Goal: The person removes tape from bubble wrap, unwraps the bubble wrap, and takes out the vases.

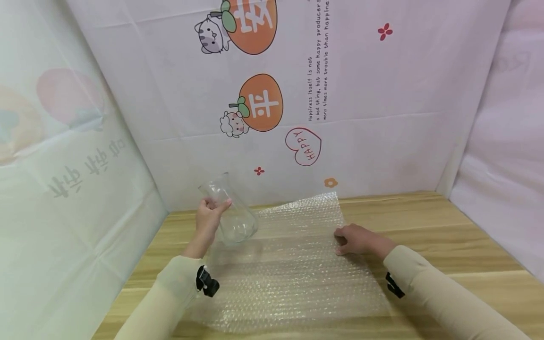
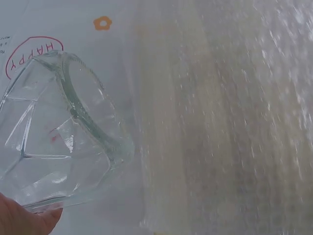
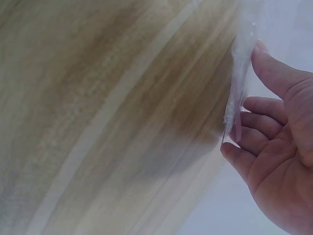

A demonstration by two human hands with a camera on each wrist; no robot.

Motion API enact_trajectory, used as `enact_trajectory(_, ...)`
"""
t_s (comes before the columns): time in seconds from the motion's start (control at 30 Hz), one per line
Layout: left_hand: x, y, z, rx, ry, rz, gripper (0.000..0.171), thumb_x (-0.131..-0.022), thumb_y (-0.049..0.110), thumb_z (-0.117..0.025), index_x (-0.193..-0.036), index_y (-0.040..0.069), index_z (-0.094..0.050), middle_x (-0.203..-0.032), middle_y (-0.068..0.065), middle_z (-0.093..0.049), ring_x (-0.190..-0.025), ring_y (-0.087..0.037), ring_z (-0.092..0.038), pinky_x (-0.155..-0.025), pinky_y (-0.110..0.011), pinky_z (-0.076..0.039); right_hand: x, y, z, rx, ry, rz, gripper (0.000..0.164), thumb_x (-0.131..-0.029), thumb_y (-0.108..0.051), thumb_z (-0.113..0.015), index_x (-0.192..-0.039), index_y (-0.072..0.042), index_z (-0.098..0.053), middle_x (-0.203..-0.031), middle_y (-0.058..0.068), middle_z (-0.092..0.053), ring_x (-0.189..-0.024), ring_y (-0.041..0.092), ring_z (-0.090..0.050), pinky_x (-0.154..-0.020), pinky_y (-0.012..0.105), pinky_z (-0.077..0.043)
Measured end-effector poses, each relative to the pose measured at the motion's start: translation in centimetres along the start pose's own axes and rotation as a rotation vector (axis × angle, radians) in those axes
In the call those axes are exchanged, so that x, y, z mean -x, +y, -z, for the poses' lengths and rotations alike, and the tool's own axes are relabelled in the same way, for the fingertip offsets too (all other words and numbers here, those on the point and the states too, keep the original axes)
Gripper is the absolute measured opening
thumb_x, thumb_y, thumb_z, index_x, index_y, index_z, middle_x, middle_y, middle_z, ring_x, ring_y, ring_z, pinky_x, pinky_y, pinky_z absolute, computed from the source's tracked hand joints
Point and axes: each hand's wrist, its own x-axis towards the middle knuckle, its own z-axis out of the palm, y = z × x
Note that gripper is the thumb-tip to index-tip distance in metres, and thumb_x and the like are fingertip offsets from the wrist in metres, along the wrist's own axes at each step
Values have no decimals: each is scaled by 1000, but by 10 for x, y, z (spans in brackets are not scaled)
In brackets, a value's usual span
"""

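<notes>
A clear glass vase with a faceted base is gripped near its mouth by my left hand. It tilts over the left back part of a sheet of bubble wrap, its thick base lower and to the right. In the left wrist view the base of the vase shows large, with a thumb at the lower left corner. At the sheet's right edge, my right hand holds the wrap. The right wrist view has the wrap's edge between thumb and curled fingers.
The wrap lies on a wood-grain table. White printed cloth stands behind the table, with more cloth along the left and on the right. A black strap sits on the left sleeve, another on the right.
</notes>
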Motion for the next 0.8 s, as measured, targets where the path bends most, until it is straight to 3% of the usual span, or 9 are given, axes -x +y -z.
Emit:
enact_trajectory(0.2, -2, -2, 13, -8, 81, -54, 73, -66, 33, -76, -118, -1, -38, -104, -12, -50, -93, -22, -47, -79, -32, -42, 0, 0, -1, 16, 0, -5, 31, -75, -29, -69, -74, -8, -47, -61, -4, -37, -57, 11, -33, -51, 27, -30)
enact_trajectory(0.3, -4, -6, 19, 37, 114, -82, 74, -65, 27, -78, -118, -3, -36, -107, -13, -48, -99, -23, -46, -83, -30, -41, 0, 1, -2, 22, -4, -7, 31, -75, -30, -68, -74, -7, -47, -61, -4, -37, -57, 11, -33, -51, 27, -30)
enact_trajectory(0.43, -7, -13, 26, 73, 143, -113, 83, -65, 24, -79, -125, -5, -29, -121, -15, -41, -117, -22, -38, -94, -27, -32, 1, 2, -2, 12, -2, 1, 31, -76, -29, -68, -74, -7, -47, -61, -4, -38, -56, 11, -33, -51, 27, -30)
enact_trajectory(0.57, -10, -18, 35, 51, 179, -131, 89, -66, 23, -78, -131, -5, -23, -132, -16, -34, -125, -18, -28, -98, -25, -26, 1, 2, -1, 6, 1, 8, 31, -76, -29, -68, -74, -7, -47, -61, -5, -37, -56, 10, -33, -50, 26, -30)
enact_trajectory(0.8, -17, -26, 48, 59, 261, -184, 77, -65, 13, -78, -121, -3, -29, -123, -14, -38, -118, -15, -34, -97, -21, -27, 0, 4, -2, -2, 9, 29, 31, -75, -29, -68, -72, -6, -46, -60, -5, -37, -55, 10, -33, -50, 25, -30)
